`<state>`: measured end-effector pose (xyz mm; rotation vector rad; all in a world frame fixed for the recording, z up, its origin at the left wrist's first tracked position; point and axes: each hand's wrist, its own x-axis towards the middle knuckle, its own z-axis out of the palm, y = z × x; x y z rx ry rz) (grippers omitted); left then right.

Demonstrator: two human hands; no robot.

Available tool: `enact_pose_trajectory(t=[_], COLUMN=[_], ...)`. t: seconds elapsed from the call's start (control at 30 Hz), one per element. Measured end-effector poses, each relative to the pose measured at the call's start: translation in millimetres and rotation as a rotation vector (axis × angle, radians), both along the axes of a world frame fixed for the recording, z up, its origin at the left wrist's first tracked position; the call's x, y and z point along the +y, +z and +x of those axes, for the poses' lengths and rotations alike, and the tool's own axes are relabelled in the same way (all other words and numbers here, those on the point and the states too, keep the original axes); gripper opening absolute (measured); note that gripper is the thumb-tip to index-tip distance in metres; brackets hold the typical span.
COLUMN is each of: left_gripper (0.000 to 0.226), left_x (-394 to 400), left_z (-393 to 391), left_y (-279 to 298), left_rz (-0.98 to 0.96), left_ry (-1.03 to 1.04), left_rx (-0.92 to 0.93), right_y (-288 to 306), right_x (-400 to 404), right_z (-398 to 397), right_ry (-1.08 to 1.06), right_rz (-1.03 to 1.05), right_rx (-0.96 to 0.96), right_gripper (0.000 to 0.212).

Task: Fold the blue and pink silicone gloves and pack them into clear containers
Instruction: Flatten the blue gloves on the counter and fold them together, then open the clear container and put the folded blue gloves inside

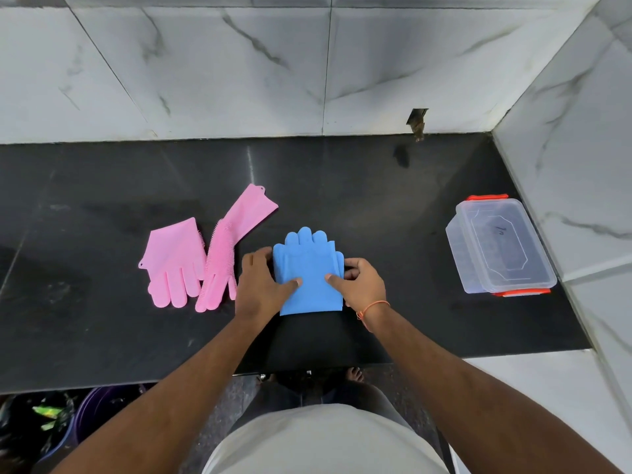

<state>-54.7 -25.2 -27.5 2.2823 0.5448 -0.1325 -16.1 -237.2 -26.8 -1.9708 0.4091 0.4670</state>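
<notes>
Blue gloves (307, 271) stacked mid-counter, both hands gripping the sides: left hand (261, 285) and right hand (359, 282) thumbs on top, pinning the fold flat. Pink gloves (198, 261) wait left; lidded container (501, 246) sits right, within reach.

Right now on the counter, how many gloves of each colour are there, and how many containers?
Pink gloves: 2
Blue gloves: a stack under both hands, count hidden, at least 1
Clear containers: 1
Total: at least 4
</notes>
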Motion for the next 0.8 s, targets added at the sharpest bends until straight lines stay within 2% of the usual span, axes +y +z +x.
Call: enact_pose_trajectory(t=[0.1,0.17,0.33,0.5,0.67,0.8], left_gripper=[0.080,0.071,0.066,0.065,0.065,0.071], left_x=[-10,-25,-79,-150,-235,-291], left_z=[4,16,64,119,160,185], left_y=[6,17,41,57,65,60], left_rz=[0.315,0.358,0.280,0.217,0.170,0.131], left_ry=[-0.174,-0.287,-0.548,-0.757,-0.918,-0.945], left_rx=[-0.205,-0.280,-0.383,-0.394,-0.407,-0.313], right_y=[0,1,3,12,20,20], right_x=[-9,-21,-60,-113,-160,-196], right_z=[-7,-12,-19,-27,-33,-33], right_ry=[-0.091,-0.182,-0.385,-0.582,-0.814,-0.942], right_rz=[-0.010,0.019,0.122,0.096,-0.012,-0.051], right_rx=[-0.078,-0.094,-0.146,-0.202,-0.275,-0.302], right_gripper=[0.066,0.064,0.045,0.026,0.033,0.038])
